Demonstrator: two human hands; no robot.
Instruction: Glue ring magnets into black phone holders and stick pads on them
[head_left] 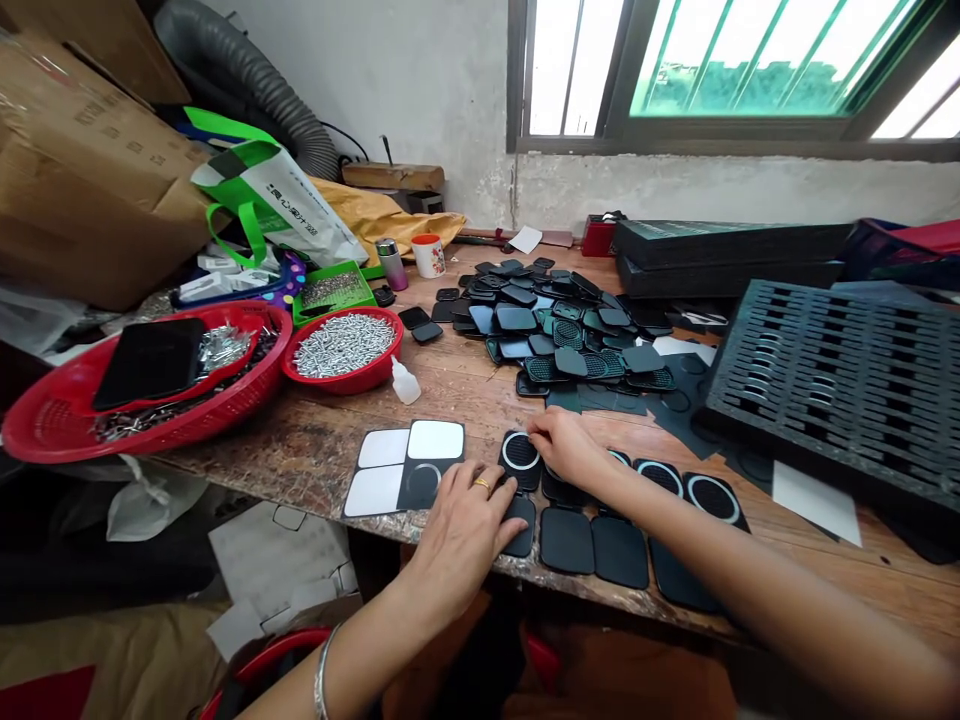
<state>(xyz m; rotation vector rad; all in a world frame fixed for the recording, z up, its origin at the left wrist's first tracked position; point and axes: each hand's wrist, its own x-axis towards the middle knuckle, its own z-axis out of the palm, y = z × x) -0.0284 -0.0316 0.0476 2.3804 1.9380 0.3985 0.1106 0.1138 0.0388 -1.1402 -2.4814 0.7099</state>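
Note:
My left hand (472, 515), with a ring on one finger, lies spread palm down between a sheet of white rounded squares (382, 492) and the leftmost black case. A white ring (521, 451) sits on that open case's upper half. At the ring's right edge, the fingertips of my right hand (559, 440) are pinched together; whatever they hold is too small to make out. More open black cases stand in a row to the right, some with white rings (712, 498), their lower flaps (566, 541) toward the table's front edge. My right forearm crosses over them.
A pile of black cases (570, 320) covers the back middle of the wooden table (322, 450). At left are a red basket of metal pins (349, 345), a larger red basket (45, 420) and a small white bottle (405, 382). A slotted black block (832, 390) stands at right.

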